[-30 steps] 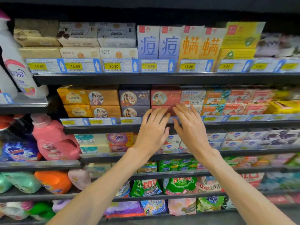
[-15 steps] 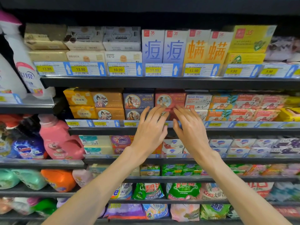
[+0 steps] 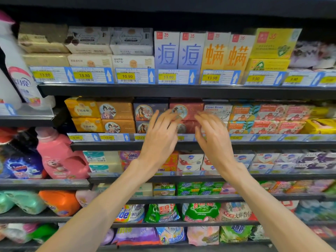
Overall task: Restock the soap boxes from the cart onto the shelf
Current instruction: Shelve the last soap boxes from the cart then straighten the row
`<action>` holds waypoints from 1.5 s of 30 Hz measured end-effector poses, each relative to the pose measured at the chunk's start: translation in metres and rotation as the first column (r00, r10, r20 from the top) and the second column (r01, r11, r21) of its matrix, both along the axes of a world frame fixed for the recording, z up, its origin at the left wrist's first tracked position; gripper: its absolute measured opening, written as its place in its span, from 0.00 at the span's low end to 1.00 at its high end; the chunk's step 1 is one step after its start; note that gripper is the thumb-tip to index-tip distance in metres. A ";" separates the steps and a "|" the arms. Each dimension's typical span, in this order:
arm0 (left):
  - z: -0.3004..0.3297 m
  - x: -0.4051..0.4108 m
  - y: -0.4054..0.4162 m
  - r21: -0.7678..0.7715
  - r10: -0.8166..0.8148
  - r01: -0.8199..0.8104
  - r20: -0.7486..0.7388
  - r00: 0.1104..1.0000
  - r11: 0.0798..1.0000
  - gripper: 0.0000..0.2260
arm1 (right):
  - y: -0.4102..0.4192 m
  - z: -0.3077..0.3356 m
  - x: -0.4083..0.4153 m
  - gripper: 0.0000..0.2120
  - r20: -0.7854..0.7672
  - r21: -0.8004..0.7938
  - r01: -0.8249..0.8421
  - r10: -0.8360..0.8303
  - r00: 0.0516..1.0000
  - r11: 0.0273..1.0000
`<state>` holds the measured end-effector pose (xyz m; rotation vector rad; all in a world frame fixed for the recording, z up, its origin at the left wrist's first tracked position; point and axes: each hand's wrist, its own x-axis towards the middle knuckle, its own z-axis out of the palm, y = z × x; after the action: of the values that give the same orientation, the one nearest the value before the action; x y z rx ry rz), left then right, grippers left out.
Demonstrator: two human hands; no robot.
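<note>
— What is changed since the frame before?

— Both hands are raised a little higher. The left hand [image 3: 160, 140] and the right hand [image 3: 213, 140] are now seen in front of the red soap boxes [image 3: 188, 110] on the second shelf [image 3: 116, 145]. The fingers are spread and only loosely bent, and nothing is held in either hand. The fingertips are blurred, so it cannot be told if the boxes are touched.

— Where are the soap boxes placed?

— The red boxes are stacked two high, between the dark blue boxes [image 3: 145, 110] on the left and the Goat Soap boxes [image 3: 217, 110] on the right. Orange boxes [image 3: 116, 110] are stacked further left.

— And how is the place around arranged?

— Dark metal shelves are seen, one over another, with price tags [image 3: 127, 76] fixed along the front edges. Tall boxes with big characters [image 3: 203, 51] are stood on the top shelf. A pink detergent bottle [image 3: 58, 155] is kept at the left, and soap bags [image 3: 199, 211] are laid on the lower shelves.
</note>
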<state>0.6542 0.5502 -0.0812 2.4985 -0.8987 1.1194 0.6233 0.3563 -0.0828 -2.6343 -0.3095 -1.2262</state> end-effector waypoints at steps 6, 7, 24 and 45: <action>0.015 0.022 0.000 -0.013 0.149 -0.149 0.050 0.988 0.989 0.18 | -0.010 0.030 0.017 0.16 0.003 -0.019 0.187 -0.187 0.982 0.982; 0.016 0.027 -0.001 -0.009 0.173 -0.173 0.048 0.984 0.985 0.18 | -0.010 0.033 0.021 0.17 -0.019 -0.031 0.198 -0.198 0.980 0.980; 0.028 0.048 -0.007 -0.044 0.269 -0.265 0.103 0.958 0.963 0.14 | -0.008 0.043 0.032 0.16 -0.137 0.110 0.133 -0.117 0.984 0.985; 0.028 0.047 -0.009 -0.094 0.243 -0.239 0.032 0.970 0.966 0.12 | -0.010 0.039 0.031 0.17 -0.154 0.164 0.102 -0.077 0.985 0.981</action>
<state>0.7012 0.5411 -0.0536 2.5686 -0.5503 1.2614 0.6545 0.3459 -0.0443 -2.5947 -0.0576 -1.0256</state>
